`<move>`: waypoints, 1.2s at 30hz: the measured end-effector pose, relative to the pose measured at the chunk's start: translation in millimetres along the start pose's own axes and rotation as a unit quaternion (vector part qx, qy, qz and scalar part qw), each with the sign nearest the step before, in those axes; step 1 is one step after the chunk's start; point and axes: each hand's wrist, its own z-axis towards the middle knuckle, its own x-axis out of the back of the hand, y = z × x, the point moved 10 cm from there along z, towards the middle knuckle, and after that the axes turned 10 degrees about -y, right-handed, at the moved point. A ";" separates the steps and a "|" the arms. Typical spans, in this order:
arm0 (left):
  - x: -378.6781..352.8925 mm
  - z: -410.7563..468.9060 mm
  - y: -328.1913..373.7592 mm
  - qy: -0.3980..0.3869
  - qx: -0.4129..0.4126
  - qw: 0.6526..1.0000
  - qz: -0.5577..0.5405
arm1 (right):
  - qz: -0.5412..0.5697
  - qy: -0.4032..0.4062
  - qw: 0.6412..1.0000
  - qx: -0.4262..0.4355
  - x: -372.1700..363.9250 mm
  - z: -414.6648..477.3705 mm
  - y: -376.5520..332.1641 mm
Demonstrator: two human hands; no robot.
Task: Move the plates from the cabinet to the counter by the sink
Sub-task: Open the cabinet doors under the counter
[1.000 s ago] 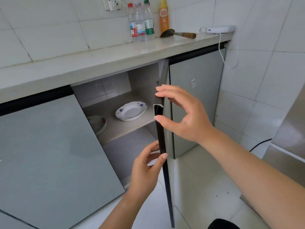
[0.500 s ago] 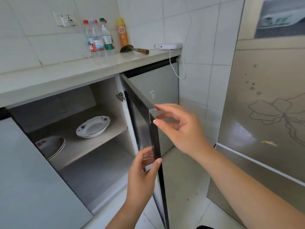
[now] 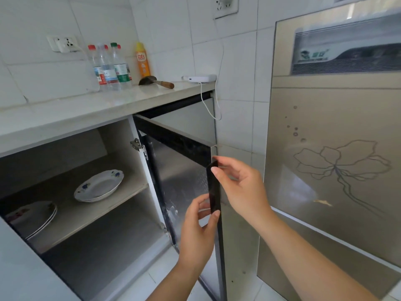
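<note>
The cabinet under the counter (image 3: 91, 109) stands open. On its shelf (image 3: 91, 213) sits a white plate with blue flowers (image 3: 98, 186). Further left lies a stack of white plates (image 3: 32, 216), partly hidden by the left door. Both my hands hold the free edge of the swung-out cabinet door (image 3: 184, 181). My right hand (image 3: 240, 187) pinches the edge near its top corner. My left hand (image 3: 198, 233) grips the same edge lower down.
Several water bottles (image 3: 109, 66), a yellow bottle (image 3: 142, 60), a wooden-handled tool (image 3: 157, 81) and a white device with a hanging cable (image 3: 200, 78) stand on the counter's far end. A tall beige appliance (image 3: 336, 159) is close on the right. The left cabinet door (image 3: 19, 272) is shut.
The cabinet door has swung further open to the right with both hands on its edge. The view has turned right, showing more of the shelf and the beige appliance.
</note>
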 end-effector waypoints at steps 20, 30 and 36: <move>-34.4 29.0 -9.8 -0.122 0.014 0.992 0.033 | -0.071 0.049 0.996 -0.031 35.7 6.8 13.1; 42.6 0.4 -25.0 -0.099 0.028 0.987 0.120 | -0.040 0.094 0.995 0.010 -2.9 -31.2 -16.1; 152.9 -35.9 -53.7 -0.054 0.061 0.985 0.151 | -0.025 0.009 1.000 -0.006 -95.0 -24.5 -12.4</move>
